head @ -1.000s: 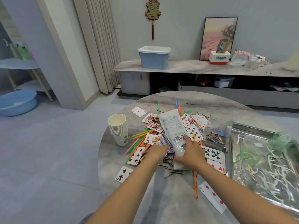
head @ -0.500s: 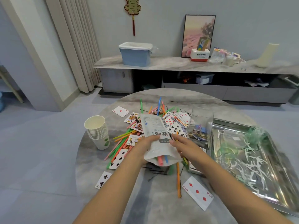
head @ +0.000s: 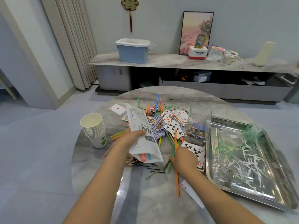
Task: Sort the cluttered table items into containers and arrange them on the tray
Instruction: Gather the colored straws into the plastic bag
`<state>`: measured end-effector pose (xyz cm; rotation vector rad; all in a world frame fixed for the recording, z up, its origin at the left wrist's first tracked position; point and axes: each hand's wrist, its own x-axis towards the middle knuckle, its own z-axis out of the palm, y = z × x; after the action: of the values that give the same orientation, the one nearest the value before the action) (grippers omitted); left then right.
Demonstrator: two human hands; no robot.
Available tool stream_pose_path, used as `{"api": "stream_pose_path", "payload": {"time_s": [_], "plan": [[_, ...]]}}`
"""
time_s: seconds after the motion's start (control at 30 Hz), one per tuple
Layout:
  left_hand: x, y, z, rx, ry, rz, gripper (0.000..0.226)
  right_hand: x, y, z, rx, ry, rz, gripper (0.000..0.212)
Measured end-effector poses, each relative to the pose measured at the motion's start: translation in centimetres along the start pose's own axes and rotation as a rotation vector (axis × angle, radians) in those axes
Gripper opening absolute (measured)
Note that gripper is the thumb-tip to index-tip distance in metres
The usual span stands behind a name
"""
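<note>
Now | left hand (head: 129, 138) fingers grip bag (head: 142, 136) | right hand (head: 184, 159) fingers pinch green straw (head: 171, 160)

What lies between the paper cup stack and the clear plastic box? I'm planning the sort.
In the head view, the white bag held by the left hand, over scattered straws and playing cards.
</note>
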<state>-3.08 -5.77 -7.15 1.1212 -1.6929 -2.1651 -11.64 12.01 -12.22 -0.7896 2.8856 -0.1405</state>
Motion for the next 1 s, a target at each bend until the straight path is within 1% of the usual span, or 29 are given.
{"api": "stream_pose_path", "payload": {"time_s": [0.07, 0.2, 0.33, 0.43, 0.6, 0.7, 0.77, 0.9, 1.0], "plan": [[-0.4, 0.2, 0.3, -0.014, -0.032, -0.003, 0.040, 0.6, -0.4, 0.2, -0.031, 0.012, -0.004, 0.033], [-0.4, 0.3, 0.2, -0.073, -0.052, 0.005, 0.046, 2.0, -1.7, 0.4, -0.090, 0.036, 0.004, 0.026], [-0.5, 0.3, 0.1, -0.105, -0.068, 0.026, 0.042, 3.6, -2.6, -1.0, -0.335, 0.012, -0.021, 0.019], [-0.3, 0.3, -0.2, -0.101, -0.068, 0.032, 0.043, 4.2, -2.5, -1.4, -0.440, -0.021, -0.045, 0.023], [0.6, 0.1, -0.2, -0.103, -0.046, 0.034, 0.051, 3.5, -1.4, -0.3, -0.468, -0.016, -0.045, 0.027], [0.6, 0.0, -0.1, -0.094, -0.045, 0.050, 0.048, 2.5, -1.3, -0.1, -0.325, 0.001, -0.027, 0.021], [0.8, 0.0, -0.1, -0.104, -0.053, 0.049, 0.045, 1.6, -1.6, -0.1, -0.156, -0.023, -0.013, 0.021], [1.1, -0.1, -0.3, -0.103, -0.040, 0.039, 0.046, 0.1, -1.9, 0.3, 0.363, -0.255, 0.023, 0.013], [0.9, 0.0, -0.5, -0.087, -0.032, 0.033, 0.044, -0.5, -1.4, 0.7, 0.782, -0.362, 0.160, 0.020]]}}
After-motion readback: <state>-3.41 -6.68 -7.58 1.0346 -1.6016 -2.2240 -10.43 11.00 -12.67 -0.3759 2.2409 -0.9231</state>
